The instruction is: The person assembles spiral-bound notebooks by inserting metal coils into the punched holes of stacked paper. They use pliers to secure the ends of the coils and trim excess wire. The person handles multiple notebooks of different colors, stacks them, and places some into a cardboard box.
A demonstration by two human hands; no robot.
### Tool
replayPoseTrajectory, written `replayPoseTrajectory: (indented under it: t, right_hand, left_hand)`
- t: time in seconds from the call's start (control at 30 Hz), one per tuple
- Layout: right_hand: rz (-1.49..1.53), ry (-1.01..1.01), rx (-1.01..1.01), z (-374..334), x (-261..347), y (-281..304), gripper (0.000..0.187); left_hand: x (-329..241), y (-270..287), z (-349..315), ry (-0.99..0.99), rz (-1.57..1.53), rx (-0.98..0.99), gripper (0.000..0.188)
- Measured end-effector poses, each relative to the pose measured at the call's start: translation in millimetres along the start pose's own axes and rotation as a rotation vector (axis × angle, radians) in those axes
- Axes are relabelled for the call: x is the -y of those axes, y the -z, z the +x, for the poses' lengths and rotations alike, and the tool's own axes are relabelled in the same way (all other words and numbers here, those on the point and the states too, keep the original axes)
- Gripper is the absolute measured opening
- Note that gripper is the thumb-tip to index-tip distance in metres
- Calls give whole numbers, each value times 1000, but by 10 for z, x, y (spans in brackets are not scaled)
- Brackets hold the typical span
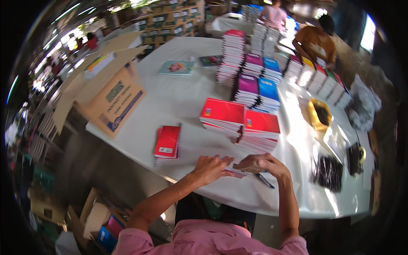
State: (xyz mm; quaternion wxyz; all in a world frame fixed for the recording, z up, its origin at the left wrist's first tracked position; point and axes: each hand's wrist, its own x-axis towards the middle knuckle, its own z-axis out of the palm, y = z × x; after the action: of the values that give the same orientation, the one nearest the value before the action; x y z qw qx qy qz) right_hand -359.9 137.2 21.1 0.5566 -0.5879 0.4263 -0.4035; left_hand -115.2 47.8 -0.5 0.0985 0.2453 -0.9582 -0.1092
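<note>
My left hand [211, 167] grips the left end of a spiral-bound notebook [233, 171] at the near table edge, its fingers bent over it. My right hand [269, 164] is closed around a flat brownish piece [250, 164], held tilted above the notebook's wire coil; its exact kind is unclear. Below the right hand lies a dark slim tool [265, 181], perhaps pliers or a pen, beside the coil. Left of my hands, a small pile of red spiral notebooks [167, 142] lies on the table. Just beyond my hands stand two stacks of red-covered notebooks [223, 111].
Purple and blue notebook stacks [247, 83] and a tall red stack [233, 38] rise farther back. A carton [117, 102] stands at left. On the right are a yellow container [313, 117], a black coil bundle [328, 174] and a tape dispenser [355, 159]. A co-worker [318, 42] sits across.
</note>
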Motion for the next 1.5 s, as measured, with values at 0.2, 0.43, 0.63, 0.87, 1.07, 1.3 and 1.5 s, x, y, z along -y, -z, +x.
replayPoseTrajectory:
  t: [0.2, 0.43, 0.63, 0.87, 1.07, 1.3, 1.5]
  right_hand:
    - [-159, 6, 76, 162, 51, -84, 49]
    - [-83, -64, -16, 168, -61, -32, 47]
    - [-437, -179, 73, 284, 30, -35, 45]
    - [-156, -170, 89, 271, 54, -79, 48]
    - [-137, -130, 16, 250, -169, -3, 50]
    - [-351, -218, -10, 357, -54, -46, 51]
    - [-569, -194, -56, 333, -216, 4, 49]
  left_hand:
    - [111, -97, -7, -37, -22, -54, 61]
    - [124, -67, 4, 3, -93, -34, 64]
    - [154, -89, 10, 40, -167, 14, 77]
    - [134, -46, 1, 88, -306, -2, 97]
    - [148, -116, 13, 179, -560, -74, 118]
    - [211, -427, -27, 150, -875, -306, 114]
    - [169, -531, 19, 162, -985, -342, 102]
